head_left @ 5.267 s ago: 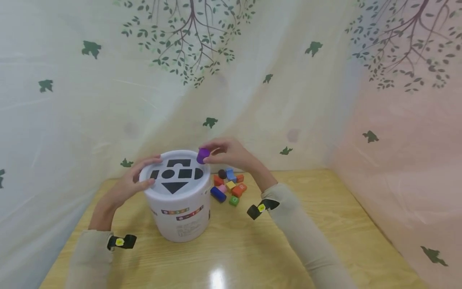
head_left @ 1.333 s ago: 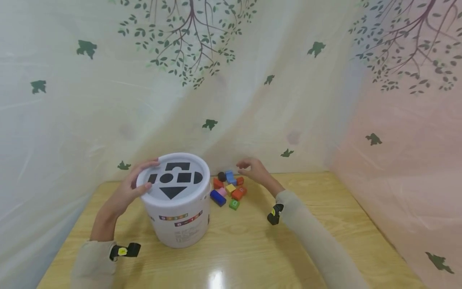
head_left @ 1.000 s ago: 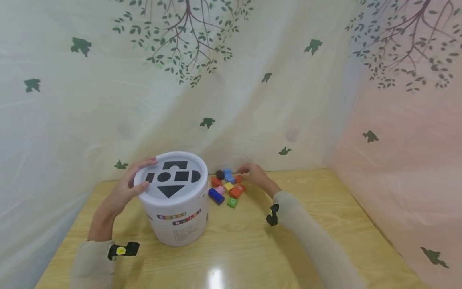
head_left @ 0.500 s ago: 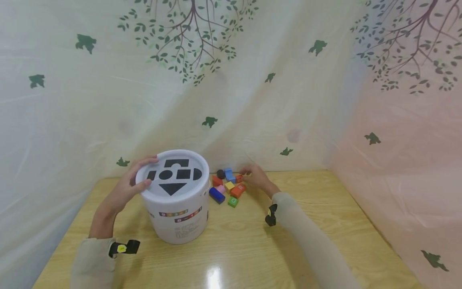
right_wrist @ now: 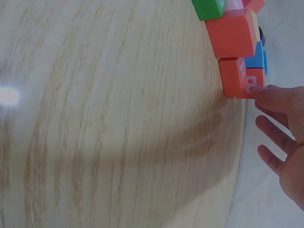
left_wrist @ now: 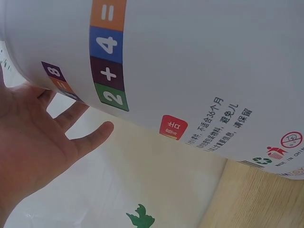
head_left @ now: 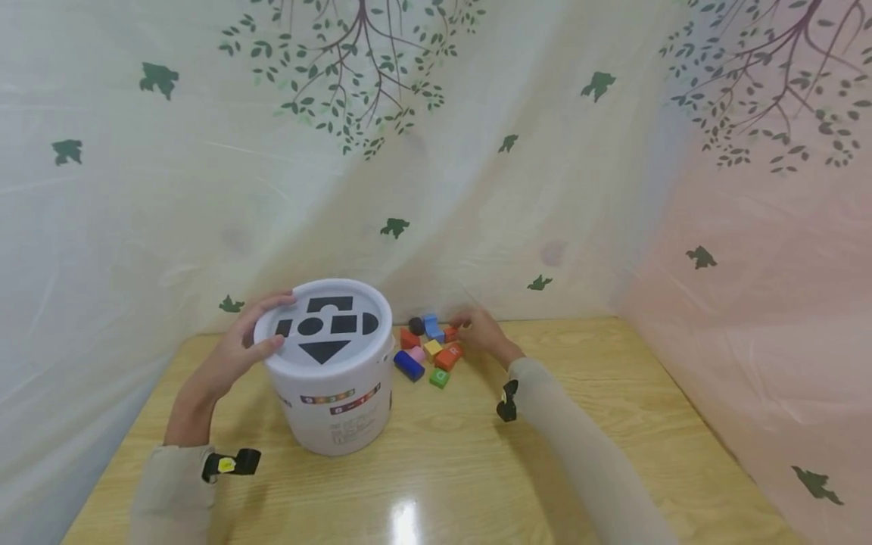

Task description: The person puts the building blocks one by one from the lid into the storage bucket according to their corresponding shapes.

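A white bucket (head_left: 334, 424) stands on the table at left of centre, its lid (head_left: 362, 350) pierced by several dark shaped holes. My left hand (head_left: 228, 354) rests on the lid's left edge, thumb and fingers spread; the left wrist view shows fingers (left_wrist: 95, 137) extended along the bucket's side. To the right of the bucket lies a pile of toy blocks. At the pile's far right, my right hand (head_left: 484, 333) pinches a small red lettered block (head_left: 450, 334), which sits on the table. Its thumb is on a lettered face (right_wrist: 251, 84); the index finger is mostly hidden.
Around the red block lie a light blue arch-like block (head_left: 432, 328), a black piece (head_left: 416, 325), an orange R block (head_left: 448, 356), a yellow block (head_left: 433, 349), a green block (head_left: 439, 378) and a dark blue cylinder (head_left: 409, 365). A fabric backdrop (head_left: 477, 250) hangs behind the table.
Earlier my right hand held a purple block over the lid; that block is out of view now. The hand came empty to the pile and lowered onto the red block. The left hand stayed.
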Tool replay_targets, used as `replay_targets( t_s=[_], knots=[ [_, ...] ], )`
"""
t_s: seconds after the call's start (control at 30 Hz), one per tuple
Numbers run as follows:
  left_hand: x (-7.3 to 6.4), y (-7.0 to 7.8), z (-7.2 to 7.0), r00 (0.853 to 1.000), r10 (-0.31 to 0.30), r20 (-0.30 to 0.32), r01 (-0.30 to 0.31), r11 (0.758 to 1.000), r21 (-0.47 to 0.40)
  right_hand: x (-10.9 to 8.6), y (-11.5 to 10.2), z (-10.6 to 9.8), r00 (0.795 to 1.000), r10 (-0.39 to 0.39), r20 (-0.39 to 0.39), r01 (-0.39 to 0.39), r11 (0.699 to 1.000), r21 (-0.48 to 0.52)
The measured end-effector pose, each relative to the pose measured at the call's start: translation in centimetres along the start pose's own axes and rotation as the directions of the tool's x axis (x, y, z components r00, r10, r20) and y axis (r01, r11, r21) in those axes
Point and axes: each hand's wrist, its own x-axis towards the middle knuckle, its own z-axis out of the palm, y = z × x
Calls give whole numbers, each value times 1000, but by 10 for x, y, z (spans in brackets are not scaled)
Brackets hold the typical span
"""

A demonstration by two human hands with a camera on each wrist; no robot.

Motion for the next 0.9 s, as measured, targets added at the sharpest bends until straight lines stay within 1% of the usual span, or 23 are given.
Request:
replay_targets(
  t_s=[0.27, 0.4, 0.5, 0.67, 0.8, 0.9],
  knots=[
    [3, -1, -6, 999, -27, 24, 26, 999, 46, -1, -2, 6, 1000, 2, -10, -2, 998, -62],
    [3, -4, -8, 999, -40, 27, 39, 998, 40, -2, -1, 7, 1000, -14, 0, 14, 997, -73],
    [4, -5, -8, 998, -44, 33, 43, 999, 27, -2, 3, 6, 1000, -7, 4, 7, 998, -70],
    [7, -5, -7, 998, -44, 43, 44, 999, 2, -2, 7, -3, 1000, 10, -8, -10, 999, -39],
    [9, -6, -8, 998, -44, 44, 44, 999, -12, 1, 1, -17, 999, -35, -37, 34, 998, -50],
    [9, -6, -8, 998, -43, 41, 44, 999, -12, 4, -9, -27, 994, -84, -69, 81, 995, -51]
  ],
)
